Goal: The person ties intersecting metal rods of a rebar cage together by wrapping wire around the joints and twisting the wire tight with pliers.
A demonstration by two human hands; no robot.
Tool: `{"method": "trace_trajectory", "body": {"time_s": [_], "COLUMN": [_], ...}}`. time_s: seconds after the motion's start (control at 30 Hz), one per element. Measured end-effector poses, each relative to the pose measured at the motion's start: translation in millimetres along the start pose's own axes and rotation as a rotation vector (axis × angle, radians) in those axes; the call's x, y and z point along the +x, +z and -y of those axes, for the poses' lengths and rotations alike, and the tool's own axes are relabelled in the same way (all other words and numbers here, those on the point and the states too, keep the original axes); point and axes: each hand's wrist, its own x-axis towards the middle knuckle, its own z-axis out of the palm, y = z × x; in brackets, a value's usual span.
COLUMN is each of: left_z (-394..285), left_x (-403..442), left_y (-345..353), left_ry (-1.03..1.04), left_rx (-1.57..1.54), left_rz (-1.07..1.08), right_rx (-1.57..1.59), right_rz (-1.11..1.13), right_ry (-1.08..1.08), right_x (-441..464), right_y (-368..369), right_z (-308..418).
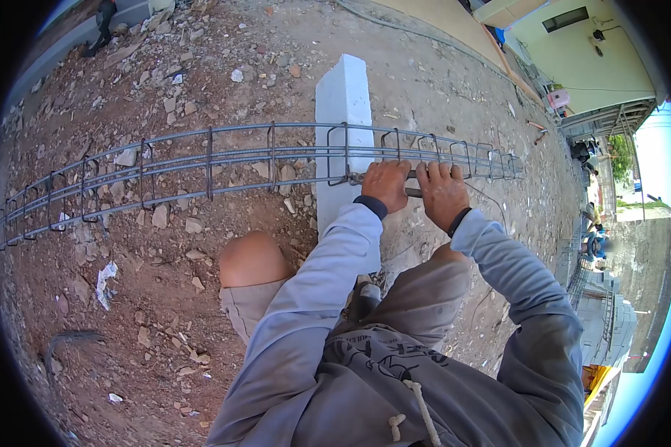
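In the head view, my left hand [385, 185] is wrapped around a dark pincer-like tool [413, 192], near its head, with two handles showing between my fists. My right hand [441, 195] sits just beside it, fingers curled over the handle end; the palm side is hidden, so I cannot tell how firmly it presses. The tool's head pokes out just left of my left hand, at the near lower rod of the rebar cage [271, 153]. Whether it bites on metal there, I cannot tell.

The cage lies across, just beyond my knuckles, running far off to the left of my grip and a shorter way to the right. Under it, left of my fingers, is a pale block [343, 93], which seems to carry it. I judge the cage heavy as a whole and awkward for its length, stiff at each stirrup [209, 164] but likely springy along the bare rods, which bow in this lens anyway. Ribbed steel should not slip much, though cut ends could scratch bare skin. To shift it, I would take two long rods together, close to a stirrup over the block, rather than one stirrup alone. The tool looks hard, compact and easily carried; the far ends of the handles should give the best leverage.
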Motion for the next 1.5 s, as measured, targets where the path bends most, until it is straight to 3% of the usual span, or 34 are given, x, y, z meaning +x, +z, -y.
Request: {"method": "trace_trajectory", "body": {"time_s": [0.1,0.13,0.23,0.27,0.3,0.37,0.43,0.5,0.57,0.67,0.77,0.83,0.9,0.93,1.07,1.17,1.37,1.4,1.5], "left_z": [0,-1,-11,-14,-11,-2,18,36,50,58,64,64,64,64,64,75,90,89,90], "left_x": [-13,-17,-46,-59,-62,-69,-75,-78,-78,-75,-72,-67,-72,-74,-75,-69,-68,-68,-66], "left_y": [11,10,10,0,-8,-24,-35,-43,-52,-54,-46,-45,-42,-41,-38,-36,-40,-39,-40], "left_ry": [0.066,0.044,0.074,0.04,0.044,0.048,-0.03,-0.296,-0.345,-0.39,-0.423,-0.409,-0.387,-0.393,-0.378,-0.363,-0.365,-0.356,-0.394], "left_rx": [0.089,0.1,0.099,0.093,0.079,0.04,0.011,0.125,0.144,0.205,0.224,0.246,0.295,0.32,0.415,0.359,0.249,0.258,0.2], "left_rz": [-0.091,0.001,-0.165,-0.087,-0.096,-0.102,-0.267,-0.359,-0.368,-0.354,-0.323,-0.322,-0.327,-0.311,-0.304,-0.237,-0.264,-0.261,-0.269], "right_rx": [0.167,0.288,1.029,1.467,1.606,1.744,1.857,1.965,2.055,1.998,1.606,1.654,2.052,2.063,2.233,2.062,1.284,1.322,1.326], "right_rz": [0.143,0.179,1.044,1.143,1.16,0.956,0.793,0.628,0.456,0.377,0.416,0.252,0.434,0.361,0.425,0.427,0.159,0.274,0.19], "right_ry": [0.016,0.013,0.252,0.417,0.443,0.496,0.573,0.649,0.702,0.699,0.649,0.602,0.728,0.718,0.781,0.633,0.571,0.549,0.55], "right_x": [-6,-8,4,-13,-22,-44,-57,-68,-72,-68,-46,-38,-46,-53,-70,-74,-55,-47,-47], "right_y": [12,20,16,23,26,35,32,31,39,54,62,66,49,46,30,51,47,52,47], "right_z": [1,2,-10,-12,-7,19,46,75,102,130,138,136,121,117,88,96,133,132,129]}}
